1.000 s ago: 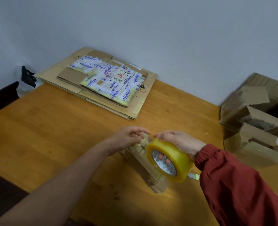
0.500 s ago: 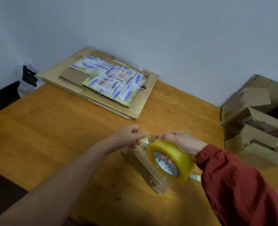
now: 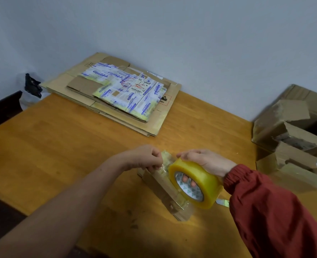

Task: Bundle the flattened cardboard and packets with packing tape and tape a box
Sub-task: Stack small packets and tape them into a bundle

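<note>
Tape roll (image 3: 208, 175) around right fingers (image 3: 185, 178)

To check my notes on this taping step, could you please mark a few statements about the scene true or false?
1. The right hand holds the tape roll, fingers through its core. True.
2. The left hand lies flat on the table. False: it pinches the loose tape end.
3. The packets lie on the flattened cardboard. True.
4. The small box stands on the flattened cardboard. False: it sits on the table by the hands.
</note>
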